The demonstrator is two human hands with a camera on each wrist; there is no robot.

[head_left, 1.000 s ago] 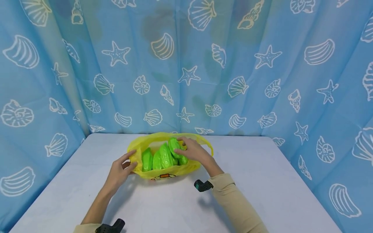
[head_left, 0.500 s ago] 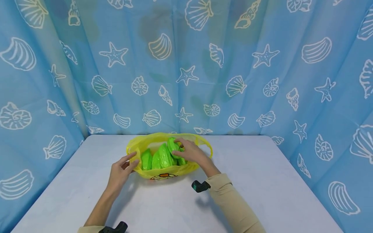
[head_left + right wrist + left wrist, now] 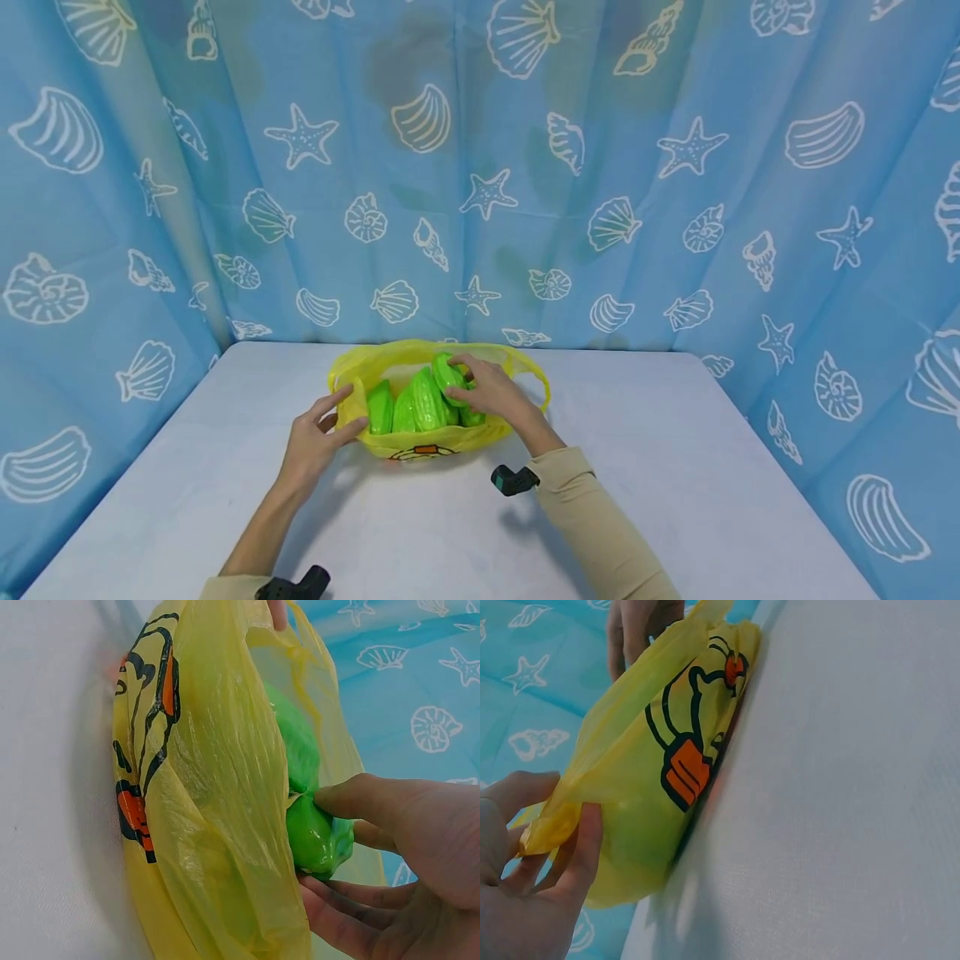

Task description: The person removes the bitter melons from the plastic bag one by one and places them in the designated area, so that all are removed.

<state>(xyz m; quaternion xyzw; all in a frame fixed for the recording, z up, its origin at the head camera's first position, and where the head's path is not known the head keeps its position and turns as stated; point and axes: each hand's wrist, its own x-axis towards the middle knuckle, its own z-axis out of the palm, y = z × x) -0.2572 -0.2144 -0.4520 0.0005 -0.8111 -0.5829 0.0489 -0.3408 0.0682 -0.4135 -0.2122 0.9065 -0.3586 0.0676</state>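
A yellow plastic bag with a black-and-orange print lies on the table, its mouth facing up. Several glossy green ridged bundles fill it; what they are I cannot tell. My left hand holds the bag's left edge, and the left wrist view shows the gathered yellow film between thumb and fingers. Inside the mouth at the right, my right hand grips one green bundle, thumb on one side and fingers on the other. The bag's front wall hides the lower parts of the bundles.
A white cloth covers the table. Blue curtains with white shell and starfish prints stand right behind it and along both sides. The bag's handle loop sticks out at the right. Each wrist carries a small black camera.
My left fingers have shifted slightly inward along the bag's edge, folding it a little to the right. The right hand keeps its hold on the green bundle, almost unmoved.
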